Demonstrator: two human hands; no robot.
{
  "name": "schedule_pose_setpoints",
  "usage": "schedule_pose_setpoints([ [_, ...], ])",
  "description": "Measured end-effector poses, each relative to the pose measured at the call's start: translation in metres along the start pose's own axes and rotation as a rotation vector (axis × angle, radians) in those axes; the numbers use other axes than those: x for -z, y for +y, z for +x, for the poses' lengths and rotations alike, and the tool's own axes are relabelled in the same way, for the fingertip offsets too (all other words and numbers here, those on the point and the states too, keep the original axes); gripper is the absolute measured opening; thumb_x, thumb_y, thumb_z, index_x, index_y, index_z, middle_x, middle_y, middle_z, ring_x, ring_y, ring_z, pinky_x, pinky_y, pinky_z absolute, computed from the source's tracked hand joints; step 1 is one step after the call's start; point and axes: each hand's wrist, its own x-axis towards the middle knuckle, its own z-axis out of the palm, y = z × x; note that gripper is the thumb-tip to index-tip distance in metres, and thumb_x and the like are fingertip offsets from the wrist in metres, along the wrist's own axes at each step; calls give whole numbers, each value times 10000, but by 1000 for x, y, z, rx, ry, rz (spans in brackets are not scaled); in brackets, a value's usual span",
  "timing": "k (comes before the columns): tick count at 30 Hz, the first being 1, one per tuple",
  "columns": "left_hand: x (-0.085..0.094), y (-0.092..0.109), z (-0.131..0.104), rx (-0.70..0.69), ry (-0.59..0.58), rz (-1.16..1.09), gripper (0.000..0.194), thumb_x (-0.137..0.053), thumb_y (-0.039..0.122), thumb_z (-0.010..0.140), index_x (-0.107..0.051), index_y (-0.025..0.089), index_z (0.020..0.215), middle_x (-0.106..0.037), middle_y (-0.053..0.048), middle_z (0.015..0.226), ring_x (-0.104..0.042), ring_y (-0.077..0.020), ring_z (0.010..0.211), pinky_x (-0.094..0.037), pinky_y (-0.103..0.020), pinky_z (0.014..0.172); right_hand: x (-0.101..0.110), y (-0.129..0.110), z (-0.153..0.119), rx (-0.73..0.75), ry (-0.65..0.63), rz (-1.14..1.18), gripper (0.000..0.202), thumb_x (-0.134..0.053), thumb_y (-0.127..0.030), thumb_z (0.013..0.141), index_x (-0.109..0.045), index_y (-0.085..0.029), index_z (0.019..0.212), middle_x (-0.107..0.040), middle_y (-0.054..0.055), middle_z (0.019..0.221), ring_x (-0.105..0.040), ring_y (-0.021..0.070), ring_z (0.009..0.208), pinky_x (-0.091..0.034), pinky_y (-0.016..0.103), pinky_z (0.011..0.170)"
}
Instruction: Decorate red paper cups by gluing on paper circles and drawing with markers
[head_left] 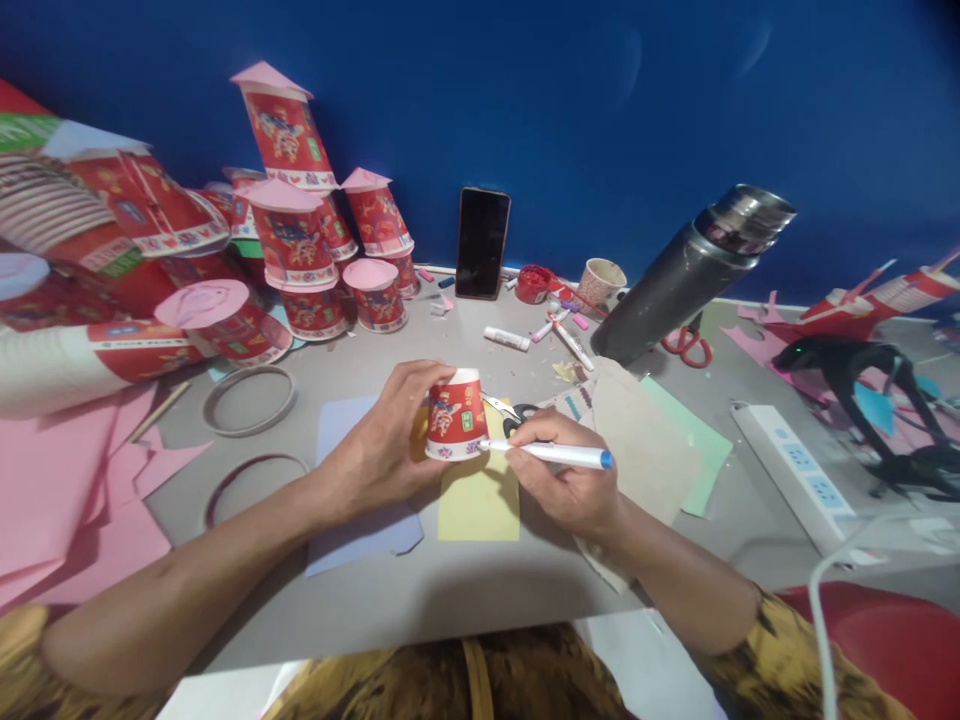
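My left hand is closed round a red paper cup, which is upside down with its white rim at the bottom. In my right hand is a white marker with a blue end, its tip at the cup's lower right edge by the rim's printed pattern. Whether the tip touches the cup I cannot tell. Beneath the hands lie a yellow paper sheet and a blue-purple sheet. Black-handled scissors lie just behind my right fingers, partly hidden.
Stacked red cups with pink paper tops stand at the back left. Pink paper and tape rings lie left. A phone leans on the blue wall. Right are a dark thermos, red-handled scissors and a power strip.
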Motion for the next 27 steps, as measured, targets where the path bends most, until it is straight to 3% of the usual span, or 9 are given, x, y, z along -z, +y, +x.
schedule_pose_setpoints([
  [7,-2,-1,-2,9,47,9,709,-801,318,894,-422,318,1494,-493,-131,1403,-553,-359,1385,-574,-574,1147,1,0,1,1,9,-16,84,-668,-234,982,-705,-233,907,-747,13,740,-673,158,616,-531,286,579],
  [23,-1,-3,-1,17,26,31,707,-776,240,882,-433,302,1497,-504,-134,1389,-552,-358,1360,-584,-589,1137,-3,3,0,58,-5,-10,69,-673,-173,959,-700,-221,917,-761,8,754,-678,151,631,-518,273,618],
  [27,-2,-4,-1,18,29,34,694,-775,263,884,-445,279,1494,-501,-138,1391,-552,-352,1366,-579,-568,1142,-3,3,-1,17,-12,-15,80,-671,-197,968,-700,-216,896,-747,2,735,-663,141,609,-511,266,606],
])
